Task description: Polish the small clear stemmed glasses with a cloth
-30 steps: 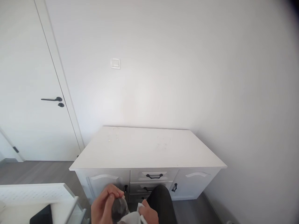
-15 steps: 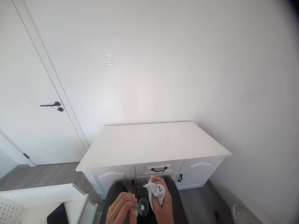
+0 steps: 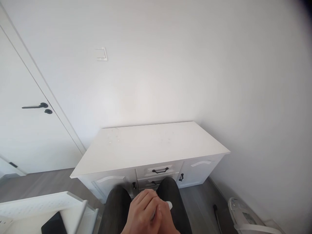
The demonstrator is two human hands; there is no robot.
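Both my hands are pressed together low in the view, over my lap in dark trousers (image 3: 117, 208). My left hand (image 3: 142, 211) lies in front with its fingers curled over the right hand (image 3: 168, 222). A small piece of the white cloth (image 3: 169, 204) sticks out at the top of my right hand. Between the hands a thin grey sliver of the clear stemmed glass (image 3: 153, 215) shows; the rest of it is hidden by my fingers.
A white sideboard (image 3: 151, 146) with black-handled drawers and doors stands against the wall ahead. A white door (image 3: 24, 130) with a black handle is at left. A white perforated rack (image 3: 41, 203) with a black object sits at bottom left, and a white appliance (image 3: 243, 217) lies on the floor at right.
My hands have come together and my left hand now covers the glass and most of the cloth. The view has swung slightly right and down, and the sideboard has shifted left.
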